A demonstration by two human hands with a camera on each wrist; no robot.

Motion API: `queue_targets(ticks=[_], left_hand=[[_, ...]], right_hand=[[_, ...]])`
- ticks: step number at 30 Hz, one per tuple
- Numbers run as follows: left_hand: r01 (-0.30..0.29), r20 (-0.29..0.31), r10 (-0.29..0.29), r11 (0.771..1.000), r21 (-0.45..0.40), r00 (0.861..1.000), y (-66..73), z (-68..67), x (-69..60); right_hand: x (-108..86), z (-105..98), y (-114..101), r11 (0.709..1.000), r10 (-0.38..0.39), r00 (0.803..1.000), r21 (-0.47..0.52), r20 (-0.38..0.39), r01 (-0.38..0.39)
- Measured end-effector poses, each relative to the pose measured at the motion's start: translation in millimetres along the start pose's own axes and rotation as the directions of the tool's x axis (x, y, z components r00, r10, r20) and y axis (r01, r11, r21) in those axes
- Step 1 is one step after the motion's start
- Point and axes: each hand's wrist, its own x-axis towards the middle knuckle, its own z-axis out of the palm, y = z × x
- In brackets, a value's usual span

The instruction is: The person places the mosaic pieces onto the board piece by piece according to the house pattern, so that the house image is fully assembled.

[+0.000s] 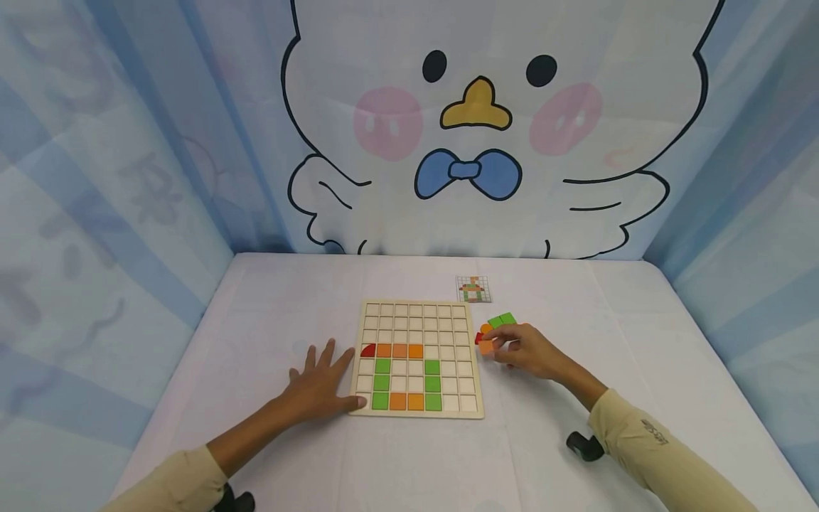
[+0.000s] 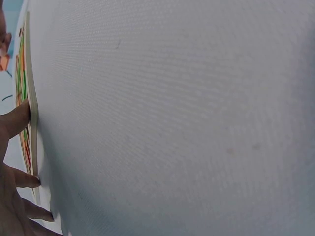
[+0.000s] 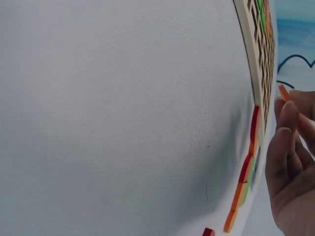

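Note:
A wooden grid board [image 1: 448, 323] lies on the table with green, orange and red pieces in several cells. My left hand [image 1: 320, 387] is spread at its left edge, thumb and a finger touching the rim; the left wrist view shows the same hand [image 2: 15, 196] against the board's side [image 2: 32, 98]. Right of the board, my right hand [image 1: 527, 350] pinches an orange piece [image 1: 486, 347]. In the right wrist view that piece [image 3: 284, 92] is between thumb and fingertips of the hand [image 3: 295, 167], raised above the table.
Loose green pieces [image 1: 502, 320], an orange round one [image 1: 486, 328] and a red one [image 1: 478, 338] lie by the board's right edge. A small pattern card [image 1: 473, 289] is behind the board. A curtain with a cartoon figure [image 1: 476, 213] stands at the back.

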Motion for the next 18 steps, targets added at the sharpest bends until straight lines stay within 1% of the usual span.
queue_targets(ticks=[5, 9, 11, 15, 17, 18], left_hand=[[-0.001, 0.003, 0.001, 1.0, -0.001, 1.0, -0.2, -0.6, -0.7], [-0.003, 0.005, 0.003, 1.0, -0.004, 1.0, -0.5, -0.2, -0.5], [-0.004, 0.005, 0.004, 1.0, -0.007, 1.0, -0.7, 0.2, -0.4], [-0.004, 0.004, 0.004, 1.0, -0.011, 1.0, -0.9, 0.5, -0.7], [-0.003, 0.003, 0.003, 1.0, -0.012, 1.0, -0.9, 0.3, -1.1], [-0.003, 0.002, 0.003, 1.0, -0.012, 1.0, -1.0, 0.3, -1.2]], right_hand=[[3.1, 2.6, -2.8, 0.999, -0.039, 0.999, 0.031, 0.028, 0.038], [6.4, 7.2, -6.1, 0.997, -0.024, 0.999, 0.077, 0.036, 0.021], [6.9, 9.0, -13.8, 0.996, -0.016, 0.999, 0.088, 0.045, 0.013], [8.8, 12.2, -24.9, 0.997, -0.021, 0.998, 0.081, 0.057, 0.016], [10.2, 13.9, -26.1, 0.997, -0.035, 0.998, 0.077, 0.055, 0.031], [12.9, 15.8, -22.0, 0.997, -0.034, 0.998, 0.073, 0.054, 0.03]])
